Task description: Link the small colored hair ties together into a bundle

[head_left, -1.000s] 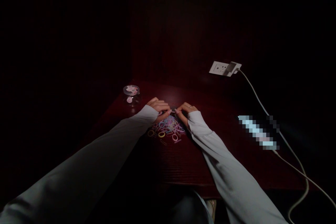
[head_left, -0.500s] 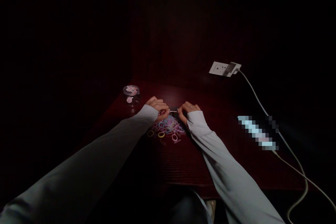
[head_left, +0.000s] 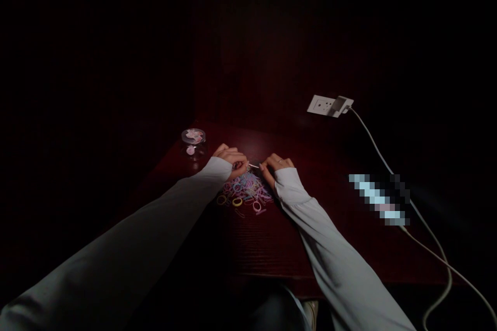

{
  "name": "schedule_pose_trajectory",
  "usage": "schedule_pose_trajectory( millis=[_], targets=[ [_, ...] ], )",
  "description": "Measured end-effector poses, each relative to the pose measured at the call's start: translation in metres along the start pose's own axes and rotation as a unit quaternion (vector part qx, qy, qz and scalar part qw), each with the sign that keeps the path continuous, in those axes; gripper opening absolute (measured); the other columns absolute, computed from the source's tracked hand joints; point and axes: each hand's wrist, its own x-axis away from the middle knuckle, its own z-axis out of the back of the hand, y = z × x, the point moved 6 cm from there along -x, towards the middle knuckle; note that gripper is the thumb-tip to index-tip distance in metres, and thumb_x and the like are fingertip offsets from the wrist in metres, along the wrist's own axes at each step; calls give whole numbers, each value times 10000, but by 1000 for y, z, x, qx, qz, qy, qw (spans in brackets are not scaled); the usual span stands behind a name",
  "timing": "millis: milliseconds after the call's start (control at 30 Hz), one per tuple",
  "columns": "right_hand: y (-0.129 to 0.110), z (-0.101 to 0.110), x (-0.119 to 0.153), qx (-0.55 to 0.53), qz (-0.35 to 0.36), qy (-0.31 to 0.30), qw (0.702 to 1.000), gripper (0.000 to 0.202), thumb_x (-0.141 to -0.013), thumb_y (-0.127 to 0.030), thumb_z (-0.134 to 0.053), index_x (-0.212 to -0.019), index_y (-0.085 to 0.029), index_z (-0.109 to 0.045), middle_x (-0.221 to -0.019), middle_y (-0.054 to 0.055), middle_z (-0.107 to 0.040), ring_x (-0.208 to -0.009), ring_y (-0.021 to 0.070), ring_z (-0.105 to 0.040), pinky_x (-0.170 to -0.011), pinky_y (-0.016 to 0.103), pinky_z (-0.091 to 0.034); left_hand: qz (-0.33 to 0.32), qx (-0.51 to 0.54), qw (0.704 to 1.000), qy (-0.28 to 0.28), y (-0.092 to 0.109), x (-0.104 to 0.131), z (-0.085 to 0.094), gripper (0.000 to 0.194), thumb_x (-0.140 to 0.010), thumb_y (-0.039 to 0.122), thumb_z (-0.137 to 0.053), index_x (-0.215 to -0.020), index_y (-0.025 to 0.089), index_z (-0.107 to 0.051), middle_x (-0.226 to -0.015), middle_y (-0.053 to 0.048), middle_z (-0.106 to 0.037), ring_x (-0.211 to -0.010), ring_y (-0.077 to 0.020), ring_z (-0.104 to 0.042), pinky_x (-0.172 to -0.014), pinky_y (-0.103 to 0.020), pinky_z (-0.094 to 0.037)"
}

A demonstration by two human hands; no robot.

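Above loose bands (head_left: 245,187), left hand (head_left: 232,158) and right hand (head_left: 276,163) are pinching a strand (head_left: 254,166)
Likely light, stretchy, it is suiting closed end grips

Can see a white socket (head_left: 320,105) with a charger (head_left: 341,106) plugged in, trailing a pale cable (head_left: 451,277). Can also see a glowing, pixelated screen (head_left: 375,197) near it.

My left hand (head_left: 232,159): far-left edge of the pile of coloured bands (head_left: 247,186), knuckles up, fingers curled into a pinch. My right hand (head_left: 275,166): pile's far-right edge, same pinch. Hands near each other, not touching. Forearms (head_left: 334,248) sleeved to the wrist, converging on the pile.
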Motion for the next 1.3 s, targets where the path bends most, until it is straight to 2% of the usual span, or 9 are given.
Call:
schedule_pose_trajectory(
  millis=[100,233,433,633,800,933,1033,1167,1300],
  targets=[
    [-8,-5,-1,-21,30,-30,999,318,-1077,-375,-438,-899,-229,-657,-908,54,-708,-835,204,-634,-818,341,-379,-33,14,999,-23,4,1,-5,303,-970,348,-529,-736,227,-680,-692,15,-686,-725,-155,-562,-798,-360,-342],
    [-2,-1,-2,-15,24,-24,999,315,-1077,-388,-459,-936,-227,-690,-929,54,-717,-868,205,-641,-826,340,-363,-8,15,1000,-14,2,1,-3,307,-964,368,-555,-716,223,-663,-678,25,-689,-714,-150,-552,-815,-359,-332],
    [38,13,-1,72,-73,29,994,381,-1075,-422,-453,-920,-223,-738,-932,62,-726,-917,217,-616,-864,360,-292,54,-4,998,43,-4,1,9,380,-988,332,-504,-648,195,-603,-649,18,-658,-720,-145,-557,-814,-353,-325],
    [88,23,8,179,-192,33,964,359,-1031,-433,-537,-873,-241,-795,-890,64,-701,-918,234,-543,-885,412,-214,54,-11,998,41,-4,0,13,373,-982,334,-502,-649,195,-597,-642,13,-646,-715,-150,-540,-815,-362,-333],
    [104,14,19,180,-189,18,965,381,-1016,-446,-532,-866,-247,-820,-923,81,-705,-939,249,-509,-879,423,-208,43,-10,998,45,-3,1,13,351,-980,323,-501,-668,198,-602,-645,16,-646,-710,-150,-536,-816,-365,-329],
    [106,7,22,174,-186,12,967,502,-1027,-529,-466,-836,-230,-823,-888,103,-705,-928,263,-500,-893,441,-218,33,-15,998,47,-2,1,12,359,-977,313,-496,-648,194,-578,-632,18,-639,-704,-146,-532,-805,-360,-321],
    [101,12,20,171,-192,20,966,560,-1046,-551,-426,-815,-219,-813,-871,110,-710,-941,278,-520,-905,454,-229,31,-16,998,45,-2,1,12,353,-973,307,-505,-646,194,-577,-625,21,-631,-704,-145,-529,-803,-356,-320],
    [83,18,12,126,-188,16,974,478,-1047,-518,-474,-859,-232,-808,-922,106,-733,-962,284,-542,-900,448,-236,39,-13,998,46,-3,1,12,354,-968,309,-515,-641,193,-589,-616,20,-620,-693,-144,-522,-808,-358,-329],
    [55,15,2,60,-125,8,990,381,-1032,-493,-517,-916,-278,-809,-947,69,-759,-946,264,-541,-895,434,-232,49,-11,997,50,-4,1,12,355,-963,307,-523,-634,191,-590,-623,18,-624,-695,-144,-537,-801,-358,-335]
  ],
)
